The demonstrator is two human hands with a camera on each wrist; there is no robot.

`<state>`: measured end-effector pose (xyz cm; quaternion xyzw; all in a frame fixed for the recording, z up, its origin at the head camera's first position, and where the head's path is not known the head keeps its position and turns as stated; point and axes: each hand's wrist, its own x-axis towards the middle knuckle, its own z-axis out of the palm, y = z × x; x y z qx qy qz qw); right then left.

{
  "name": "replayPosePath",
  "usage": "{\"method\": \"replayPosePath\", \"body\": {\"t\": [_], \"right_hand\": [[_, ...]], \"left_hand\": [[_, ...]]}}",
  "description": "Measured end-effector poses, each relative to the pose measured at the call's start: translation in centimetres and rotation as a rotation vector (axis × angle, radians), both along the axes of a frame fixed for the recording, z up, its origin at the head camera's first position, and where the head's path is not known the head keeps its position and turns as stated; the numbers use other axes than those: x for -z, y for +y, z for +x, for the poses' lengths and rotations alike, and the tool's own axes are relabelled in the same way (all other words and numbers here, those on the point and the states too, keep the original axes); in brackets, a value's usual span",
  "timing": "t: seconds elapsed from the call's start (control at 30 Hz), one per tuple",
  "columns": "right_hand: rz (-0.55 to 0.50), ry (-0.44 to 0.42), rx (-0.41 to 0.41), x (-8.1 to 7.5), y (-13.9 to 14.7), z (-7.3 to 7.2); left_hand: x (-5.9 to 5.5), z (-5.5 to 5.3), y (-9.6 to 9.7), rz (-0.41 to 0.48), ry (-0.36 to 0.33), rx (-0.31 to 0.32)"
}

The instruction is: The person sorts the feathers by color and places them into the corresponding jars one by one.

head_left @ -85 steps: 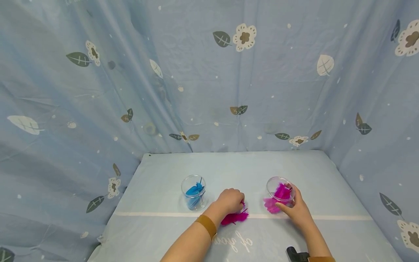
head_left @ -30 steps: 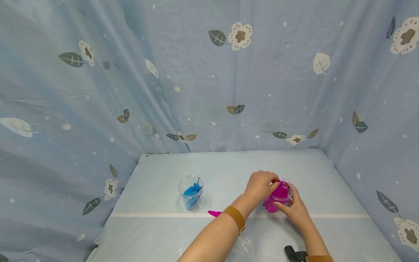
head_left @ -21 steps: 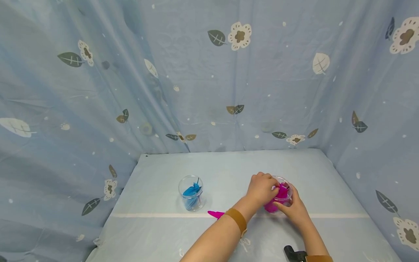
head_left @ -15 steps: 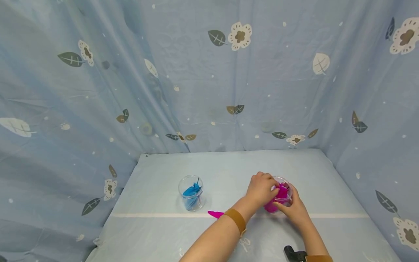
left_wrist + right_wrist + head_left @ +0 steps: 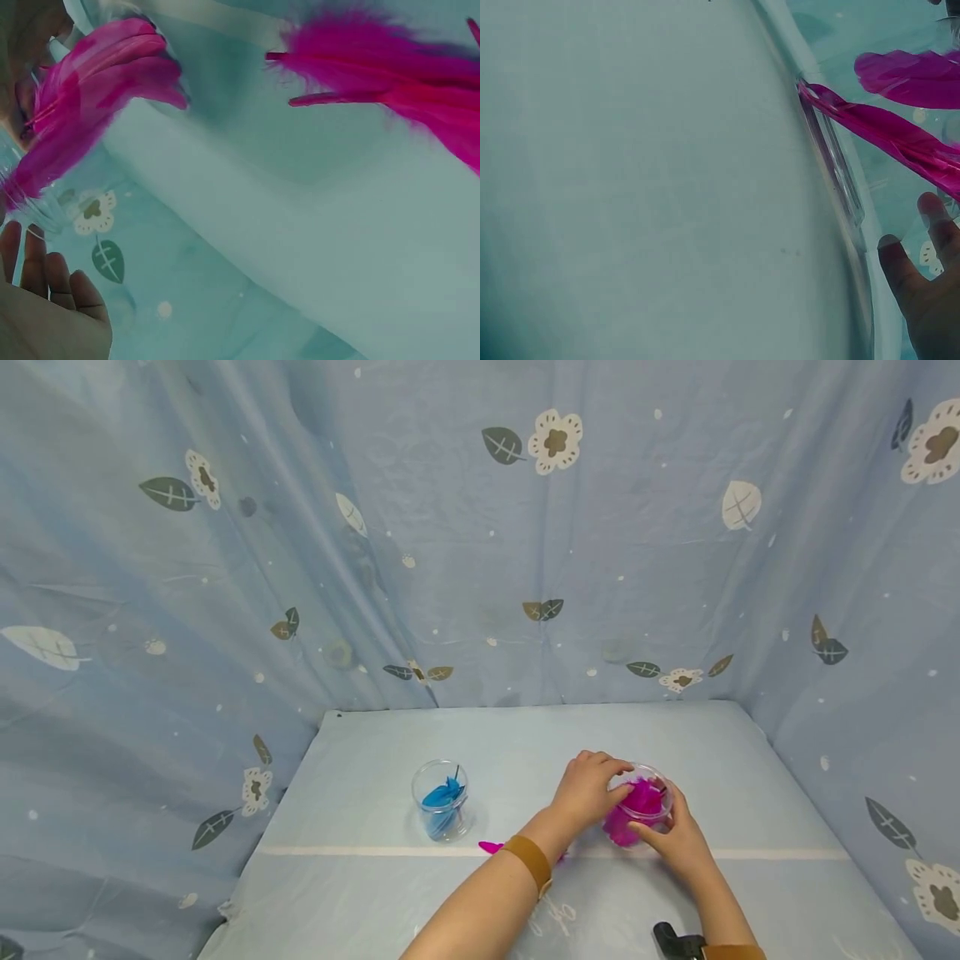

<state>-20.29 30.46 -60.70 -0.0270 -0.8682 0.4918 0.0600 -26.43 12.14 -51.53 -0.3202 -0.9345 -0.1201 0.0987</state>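
Note:
A clear plastic cup (image 5: 637,814) with magenta feathers (image 5: 639,806) inside stands on the right of the table. My right hand (image 5: 681,841) holds it from the right, thumb in front and fingers behind. At the cup's left rim is my left hand (image 5: 590,787), thumb and fingers spread apart with nothing seen between them. In the left wrist view the fingers of the left hand (image 5: 56,315) lie below the feather-filled cup. More magenta feathers (image 5: 390,82) lie on the table, partly hidden by my left forearm in the head view.
A second clear cup (image 5: 439,802) with blue feathers (image 5: 442,795) stands to the left. A black device (image 5: 677,942) is at my right wrist. Blue printed curtains (image 5: 555,543) enclose the pale table (image 5: 525,735) at the back and sides.
My left hand went from the feathers on the table to the right cup, put feathers in, then spread its fingers and drew slightly back. The right hand stayed on the cup.

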Motion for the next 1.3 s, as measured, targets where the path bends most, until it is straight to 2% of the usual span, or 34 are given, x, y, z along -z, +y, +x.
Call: {"method": "replayPosePath", "body": {"t": [0.17,0.37,0.57,0.67,0.73,0.83,0.97,1.03,1.2,1.3], "right_hand": [[-0.001,-0.004,0.0,0.2,0.2,0.0],[-0.016,0.005,-0.003,0.3,0.2,-0.1],[-0.017,0.004,-0.002,0.4,0.1,-0.3],[-0.018,-0.003,0.002,0.2,0.1,-0.3],[-0.015,-0.007,0.003,0.2,0.2,-0.2],[-0.005,-0.015,0.004,0.1,0.2,-0.1],[-0.005,-0.025,0.004,0.0,0.3,0.1],[-0.009,-0.029,0.004,0.0,0.3,0.0],[-0.005,-0.038,0.0,0.0,0.1,-0.1],[0.001,-0.036,0.003,0.0,0.1,-0.1]], "left_hand": [[0.2,0.1,0.8,-0.048,0.037,0.025],[0.0,0.2,0.8,0.004,0.006,0.043],[0.1,-0.5,-1.2,0.115,-0.028,-0.042],[0.4,-0.9,-2.9,0.13,-0.068,-0.087],[0.6,-1.0,-4.1,0.096,-0.104,-0.113],[1.1,-1.0,-5.8,-0.008,-0.179,-0.128],[2.1,-0.4,-7.7,-0.167,-0.282,-0.111],[2.7,0.1,-8.5,-0.217,-0.325,-0.104],[3.8,1.2,-9.7,-0.296,-0.377,-0.099],[4.4,1.7,-10.0,-0.346,-0.354,-0.082]]}}
